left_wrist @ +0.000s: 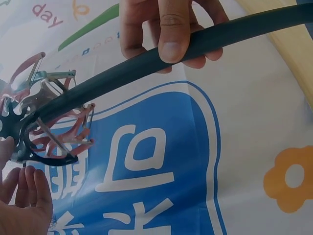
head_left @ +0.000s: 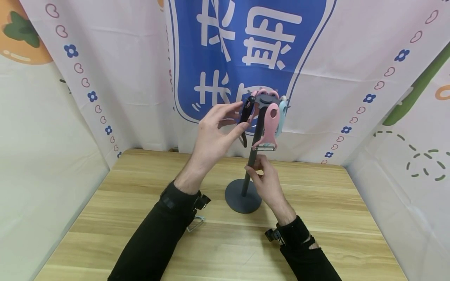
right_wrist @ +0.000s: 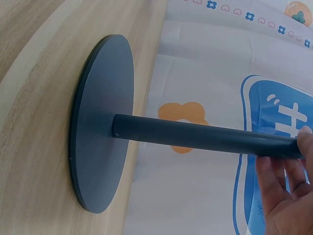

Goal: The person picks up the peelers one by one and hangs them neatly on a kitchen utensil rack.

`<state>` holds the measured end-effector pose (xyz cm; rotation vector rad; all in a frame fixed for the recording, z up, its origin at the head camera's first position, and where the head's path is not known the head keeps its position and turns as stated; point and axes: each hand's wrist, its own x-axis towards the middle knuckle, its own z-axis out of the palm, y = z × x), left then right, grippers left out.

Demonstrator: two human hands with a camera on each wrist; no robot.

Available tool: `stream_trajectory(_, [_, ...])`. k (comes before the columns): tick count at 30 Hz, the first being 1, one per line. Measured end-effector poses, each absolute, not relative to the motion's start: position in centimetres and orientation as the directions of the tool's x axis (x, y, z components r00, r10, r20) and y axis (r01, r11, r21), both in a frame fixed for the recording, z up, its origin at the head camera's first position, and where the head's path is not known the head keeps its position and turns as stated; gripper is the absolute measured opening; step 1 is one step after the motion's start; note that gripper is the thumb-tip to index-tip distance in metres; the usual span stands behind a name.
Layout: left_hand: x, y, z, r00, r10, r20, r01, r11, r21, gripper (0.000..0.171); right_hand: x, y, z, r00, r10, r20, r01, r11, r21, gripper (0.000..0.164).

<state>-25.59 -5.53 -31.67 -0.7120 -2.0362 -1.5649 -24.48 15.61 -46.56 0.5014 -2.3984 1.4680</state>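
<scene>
A dark grey stand with a round base (head_left: 233,199) stands upright on the table, several peelers hanging from its hooked top. The left hand (head_left: 212,134) holds a black peeler (head_left: 248,107) between thumb and fingers at the left side of the top; whether the peeler's handle sits on a hook I cannot tell. Lower down, the right hand (head_left: 268,183) grips the pole (right_wrist: 205,138) between thumb and fingers. A pink peeler (head_left: 270,123) faces the head view, with a light blue peeler (head_left: 282,117) beside it. More pink peelers are partly hidden behind the top.
On the wooden table (head_left: 123,218), a light blue peeler (head_left: 196,223) lies beside the left forearm, partly covered by it. A printed cloth (head_left: 126,78) hangs behind the table, and pale cloth walls stand at both sides.
</scene>
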Motion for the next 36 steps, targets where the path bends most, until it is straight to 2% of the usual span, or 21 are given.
stream_trajectory(36, [-23.7,-13.1,-37.4,-0.832,0.137,0.537,0.522,0.519,0.677,0.048,-24.7,15.6,-46.8,-0.914,-0.129,0.385,-0.404,0.4,-0.823,0.032])
